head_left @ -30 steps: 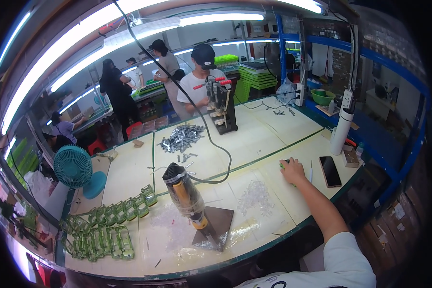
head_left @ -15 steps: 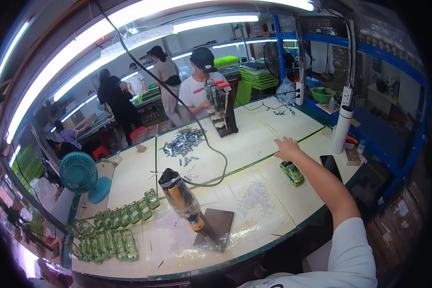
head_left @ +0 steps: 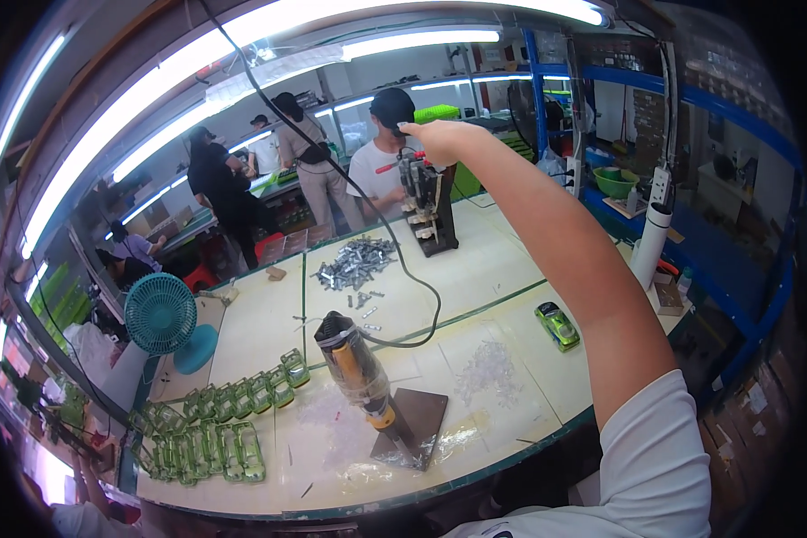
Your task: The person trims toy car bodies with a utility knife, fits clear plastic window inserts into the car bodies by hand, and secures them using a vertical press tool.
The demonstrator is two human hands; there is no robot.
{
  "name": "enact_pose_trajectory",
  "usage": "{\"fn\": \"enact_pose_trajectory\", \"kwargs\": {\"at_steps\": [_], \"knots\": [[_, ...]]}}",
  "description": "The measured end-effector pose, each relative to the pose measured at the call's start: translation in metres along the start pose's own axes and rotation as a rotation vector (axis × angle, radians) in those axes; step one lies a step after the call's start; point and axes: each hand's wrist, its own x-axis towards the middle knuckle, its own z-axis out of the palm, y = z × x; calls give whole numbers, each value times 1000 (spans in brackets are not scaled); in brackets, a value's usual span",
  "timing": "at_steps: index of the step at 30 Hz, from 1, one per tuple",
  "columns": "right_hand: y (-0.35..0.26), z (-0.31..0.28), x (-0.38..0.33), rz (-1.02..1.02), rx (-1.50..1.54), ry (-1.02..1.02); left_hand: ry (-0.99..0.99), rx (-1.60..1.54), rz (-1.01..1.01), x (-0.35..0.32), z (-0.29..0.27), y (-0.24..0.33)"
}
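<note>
The right hand (head_left: 448,142) is held out at full stretch above the surface (head_left: 489,255), and by judgement a reach or a pointing gesture, rather than any handling, is the step in hand. One of the fingers (head_left: 415,129) is seen extended; the others are hidden, so it cannot be told whether they are released or curled around something. The left hand is not shown. In the view, the wrist end of the lever press (head_left: 443,215) and its red handle (head_left: 386,168) is partly overlapped by the hand, but contact cannot be confirmed. The green toy car (head_left: 558,327) is left untouched on the right part of the surface, just beside the forearm as seen. Its long axis is set diagonally, from far left to near right; which end is the nose cannot be told. The press is stood upright beyond the loose metal parts (head_left: 357,263), its red handle pointed leftward. For the car to be picked up, the hand would need to be brought back and the fingers set across its narrow sides.
</note>
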Motion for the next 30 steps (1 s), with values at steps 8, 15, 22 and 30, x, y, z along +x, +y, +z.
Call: {"fn": "enact_pose_trajectory", "kwargs": {"at_steps": [8,15,22,30], "knots": [[-11,-10,-2,9,-24,-12,2,-20,-21,-9,12,-13],[7,-7,-21,-4,-99,36,-7,-47,-40,-8,33,-22],[-1,-11,-58,-110,77,356,0,-52,-40,-7,44,-31],[-25,-43,-40,-67,341,-57,-61,-80,-77,-8,71,-31]]}}
